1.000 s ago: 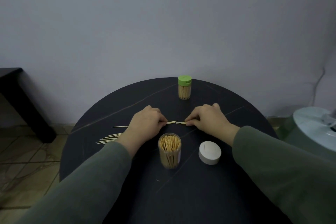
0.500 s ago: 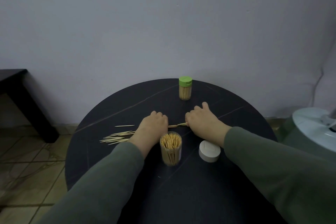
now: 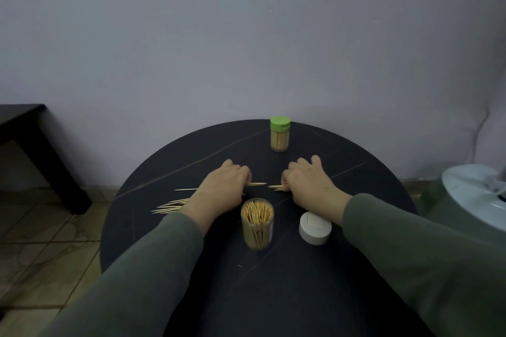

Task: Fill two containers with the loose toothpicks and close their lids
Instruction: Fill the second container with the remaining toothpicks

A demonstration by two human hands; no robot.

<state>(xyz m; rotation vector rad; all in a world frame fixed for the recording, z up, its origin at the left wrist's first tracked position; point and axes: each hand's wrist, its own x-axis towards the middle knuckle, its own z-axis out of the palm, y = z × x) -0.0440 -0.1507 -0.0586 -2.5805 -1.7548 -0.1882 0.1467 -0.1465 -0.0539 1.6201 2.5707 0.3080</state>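
Open jar (image 3: 257, 223) and white lid (image 3: 315, 228) are crowding the near centre; bare table (image 3: 273, 295) is lying free nearer the body.

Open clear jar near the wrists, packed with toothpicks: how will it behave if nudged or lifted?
The open jar is tall and narrow, so a side nudge likely tips it. With its white lid off, tipping would probably spill toothpicks. Likely light, and the smooth wall may slip.

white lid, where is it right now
The white lid lies on the table's near right, just right of the open toothpick container, under the right wrist.
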